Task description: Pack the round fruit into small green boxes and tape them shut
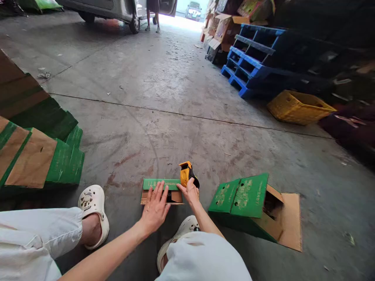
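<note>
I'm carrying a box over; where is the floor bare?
Mostly bare floor lies beyond the tape dispenser, between the boxes at left and the yellow crate at right. Crowded nearer: left hand on a small box, right hand holding the dispenser, shoes nearby, an open green box to the right.

the hands (155, 207) touch a green box (172, 185) and a tape dispenser (184, 175).

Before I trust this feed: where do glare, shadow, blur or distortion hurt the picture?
Head view: the doorway is washed out by glare; head view: deep shadow swallows detail right of the blue pallets; head view: green cartons at the left edge look stretched; head view: left hand, right hand and tape dispenser are legible.
</note>
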A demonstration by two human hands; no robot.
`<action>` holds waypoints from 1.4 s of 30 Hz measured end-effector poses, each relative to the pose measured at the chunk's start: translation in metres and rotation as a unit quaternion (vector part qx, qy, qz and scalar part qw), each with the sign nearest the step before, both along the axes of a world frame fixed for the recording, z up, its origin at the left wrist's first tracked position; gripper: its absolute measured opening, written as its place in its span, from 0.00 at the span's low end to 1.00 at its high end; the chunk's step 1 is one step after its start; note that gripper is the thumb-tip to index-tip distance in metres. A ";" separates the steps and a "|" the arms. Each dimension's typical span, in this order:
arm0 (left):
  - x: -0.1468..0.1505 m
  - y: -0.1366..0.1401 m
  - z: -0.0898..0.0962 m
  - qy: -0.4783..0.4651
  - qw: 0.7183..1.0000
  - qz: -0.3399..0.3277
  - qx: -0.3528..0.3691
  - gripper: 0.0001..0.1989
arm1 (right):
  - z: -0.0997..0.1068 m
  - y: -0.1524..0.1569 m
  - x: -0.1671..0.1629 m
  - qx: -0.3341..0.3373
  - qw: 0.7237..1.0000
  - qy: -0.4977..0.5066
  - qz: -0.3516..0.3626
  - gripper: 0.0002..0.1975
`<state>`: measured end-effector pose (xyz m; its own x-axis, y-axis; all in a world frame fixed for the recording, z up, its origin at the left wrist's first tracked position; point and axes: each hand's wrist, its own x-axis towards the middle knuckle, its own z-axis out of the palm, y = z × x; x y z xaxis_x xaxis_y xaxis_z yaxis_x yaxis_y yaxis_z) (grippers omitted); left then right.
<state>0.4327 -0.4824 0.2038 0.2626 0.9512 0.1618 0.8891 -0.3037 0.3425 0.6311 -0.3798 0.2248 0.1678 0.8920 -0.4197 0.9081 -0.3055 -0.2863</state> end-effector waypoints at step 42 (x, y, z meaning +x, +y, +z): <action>-0.021 0.050 -0.053 0.084 0.972 -0.149 -0.158 0.65 | 0.003 -0.037 -0.028 0.086 0.901 0.419 -0.078 0.37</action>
